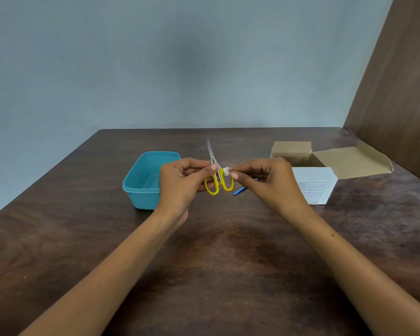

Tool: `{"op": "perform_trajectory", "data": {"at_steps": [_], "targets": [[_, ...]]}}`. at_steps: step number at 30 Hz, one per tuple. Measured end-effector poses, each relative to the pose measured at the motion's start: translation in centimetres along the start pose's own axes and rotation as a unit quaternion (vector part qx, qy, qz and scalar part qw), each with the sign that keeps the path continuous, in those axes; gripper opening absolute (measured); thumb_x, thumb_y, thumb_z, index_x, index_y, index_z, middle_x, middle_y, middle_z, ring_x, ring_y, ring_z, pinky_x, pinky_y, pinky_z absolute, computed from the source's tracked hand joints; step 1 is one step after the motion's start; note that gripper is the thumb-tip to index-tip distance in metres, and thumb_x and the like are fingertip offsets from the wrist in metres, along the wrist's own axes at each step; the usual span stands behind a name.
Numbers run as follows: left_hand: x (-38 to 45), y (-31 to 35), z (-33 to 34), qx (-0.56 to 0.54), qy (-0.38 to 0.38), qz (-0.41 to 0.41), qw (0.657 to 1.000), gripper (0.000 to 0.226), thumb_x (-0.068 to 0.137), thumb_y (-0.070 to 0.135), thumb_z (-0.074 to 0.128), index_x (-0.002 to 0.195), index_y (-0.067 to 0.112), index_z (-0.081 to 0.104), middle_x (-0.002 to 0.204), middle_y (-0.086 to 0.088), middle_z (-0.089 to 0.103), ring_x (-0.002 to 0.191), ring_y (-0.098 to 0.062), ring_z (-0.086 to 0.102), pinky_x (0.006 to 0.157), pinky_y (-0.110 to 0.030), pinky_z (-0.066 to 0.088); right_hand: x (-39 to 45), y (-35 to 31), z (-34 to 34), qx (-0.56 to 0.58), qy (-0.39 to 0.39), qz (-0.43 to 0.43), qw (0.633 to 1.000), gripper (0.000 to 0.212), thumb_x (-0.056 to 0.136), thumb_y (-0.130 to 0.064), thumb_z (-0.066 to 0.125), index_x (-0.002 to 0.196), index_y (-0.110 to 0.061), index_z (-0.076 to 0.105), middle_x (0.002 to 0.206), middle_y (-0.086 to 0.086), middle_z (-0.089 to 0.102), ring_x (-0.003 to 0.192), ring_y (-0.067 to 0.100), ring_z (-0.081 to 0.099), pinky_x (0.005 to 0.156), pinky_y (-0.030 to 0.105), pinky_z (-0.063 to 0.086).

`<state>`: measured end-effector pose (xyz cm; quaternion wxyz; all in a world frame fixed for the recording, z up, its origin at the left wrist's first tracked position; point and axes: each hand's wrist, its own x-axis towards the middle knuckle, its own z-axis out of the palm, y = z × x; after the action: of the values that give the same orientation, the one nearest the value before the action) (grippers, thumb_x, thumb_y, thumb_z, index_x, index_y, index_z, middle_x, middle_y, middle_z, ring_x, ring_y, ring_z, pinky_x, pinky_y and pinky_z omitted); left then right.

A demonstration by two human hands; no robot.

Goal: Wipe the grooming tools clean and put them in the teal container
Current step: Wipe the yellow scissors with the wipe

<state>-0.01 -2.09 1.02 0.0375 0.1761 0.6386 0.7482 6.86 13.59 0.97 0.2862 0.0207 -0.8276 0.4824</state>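
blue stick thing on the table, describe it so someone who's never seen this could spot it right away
On the dark wooden table, look between the teal container on the left and the white printed sheet on the right. Just under the right hand, a thin blue tool lies flat, mostly hidden. It is the only bright blue thing, slimmer than the yellow-handled scissors held above it.

Blue tool [240,190] mostly behind right hand [272,183]

Dark wood-grain table [228,275], pale blue-grey wall [155,57] behind, brown wooden panel [398,93] at right
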Motion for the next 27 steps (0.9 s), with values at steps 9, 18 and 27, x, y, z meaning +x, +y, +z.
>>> {"op": "perform_trajectory", "data": {"at_steps": [9, 18, 27], "targets": [[-0.1, -0.1, 0.2, 0.009, -0.027, 0.006, 1.0, 0.006, 0.078, 0.002, 0.072, 0.078, 0.009, 0.071, 0.067, -0.001, 0.075, 0.062, -0.014, 0.072, 0.053, -0.021, 0.057, 0.0, 0.1, -0.3, 0.122, -0.014, 0.088, 0.988, 0.008, 0.077, -0.006, 0.073, 0.086, -0.005, 0.074, 0.081, 0.012, 0.074, 0.074, 0.019, 0.072, 0.068, 0.031, 0.06], [-0.3, -0.3, 0.3, -0.024, -0.021, 0.025, 0.999, 0.004, 0.079, -0.001, 0.07, 0.082, 0.002, 0.069, 0.067, -0.003, 0.075, 0.062, -0.016, 0.072, 0.055, -0.024, 0.058, -0.1, -0.5, -1.0, 0.171, -0.056, 0.208, 0.961, 0.016, 0.065, -0.017, 0.084, 0.079, -0.013, 0.076, 0.079, 0.007, 0.076, 0.078, 0.018, 0.073, 0.058, 0.017, 0.053], [-0.5, -0.9, 0.8, -0.066, 0.007, 0.017, 0.998, 0.006, 0.079, 0.0, 0.07, 0.085, 0.001, 0.069, 0.072, -0.005, 0.075, 0.065, -0.017, 0.072, 0.057, -0.025, 0.058, -0.6, -0.2, -0.1, 0.224, -0.001, 0.233, 0.946, 0.012, 0.065, -0.018, 0.084, 0.072, -0.016, 0.074, 0.075, 0.003, 0.075, 0.073, 0.013, 0.072, 0.063, 0.02, 0.057]]}}
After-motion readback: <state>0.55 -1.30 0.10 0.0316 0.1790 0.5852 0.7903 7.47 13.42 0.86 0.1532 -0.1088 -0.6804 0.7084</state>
